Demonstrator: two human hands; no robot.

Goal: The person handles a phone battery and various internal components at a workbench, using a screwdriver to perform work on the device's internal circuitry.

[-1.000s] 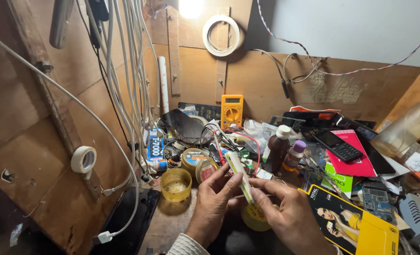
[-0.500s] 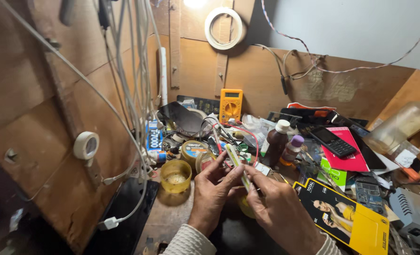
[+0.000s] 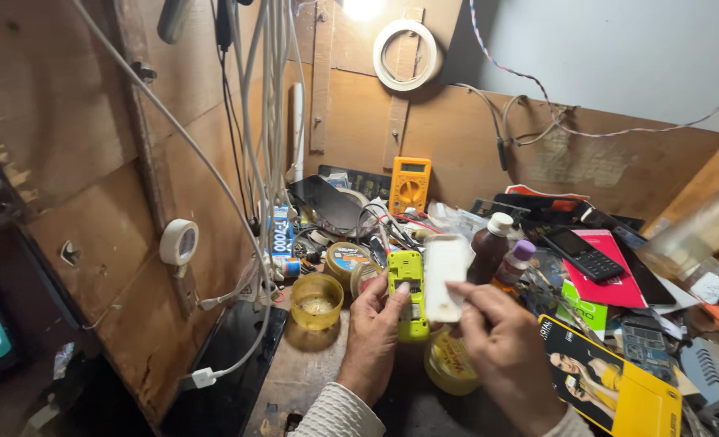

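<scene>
My left hand grips a small yellow-green phone body, held upright over the bench. My right hand pinches a white back cover by its lower edge, just right of the phone and apart from it. Both pieces face me. Under my hands lies a yellow round tin, partly hidden by my right hand.
A yellow plastic cup stands left of my hands. Behind are a yellow multimeter, two brown bottles, a black keypad phone on a red booklet, tape rolls and tangled cables. A yellow box lies at the right.
The white cover has come off the yellow-green phone and now sits apart in my right hand. The view has come closer to the bench.
</scene>
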